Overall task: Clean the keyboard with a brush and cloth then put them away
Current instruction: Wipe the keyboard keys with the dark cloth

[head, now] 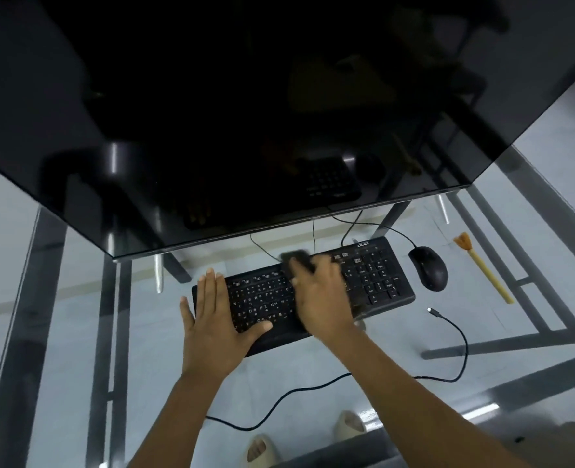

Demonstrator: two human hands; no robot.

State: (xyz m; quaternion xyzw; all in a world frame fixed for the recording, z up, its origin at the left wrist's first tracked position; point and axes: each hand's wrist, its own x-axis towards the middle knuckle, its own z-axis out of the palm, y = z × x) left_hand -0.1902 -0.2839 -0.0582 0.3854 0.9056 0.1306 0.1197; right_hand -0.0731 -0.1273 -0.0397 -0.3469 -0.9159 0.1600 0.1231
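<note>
The task was judged to be in its second half, at the wiping step. The small brush with the pale yellow handle and orange bristles (482, 267) was lying on the glass table (532, 332), well apart from the keyboard and to the right of the black computer mouse (428, 267), untouched by either hand, so the brushing was probably finished. The dark cloth (295, 259) was being used on the flat black keyboard with white letters (377, 275), which stood on the table just below the edge of the large black monitor (245, 113). The cloth was held under the right hand (320, 292), near the upper middle of the keys; this hand was blurred, so it was probably in motion. Its fingers were seen bent over the cloth, gripping it, though the exact hold could not be told because of the blur. The left hand (217, 312) was laid flat on the left end of the keyboard, the fingers straight and a little apart, pressing it down and holding nothing. What was left, by this judgement, was to finish the wiping and to put the brush and the cloth away.
</note>
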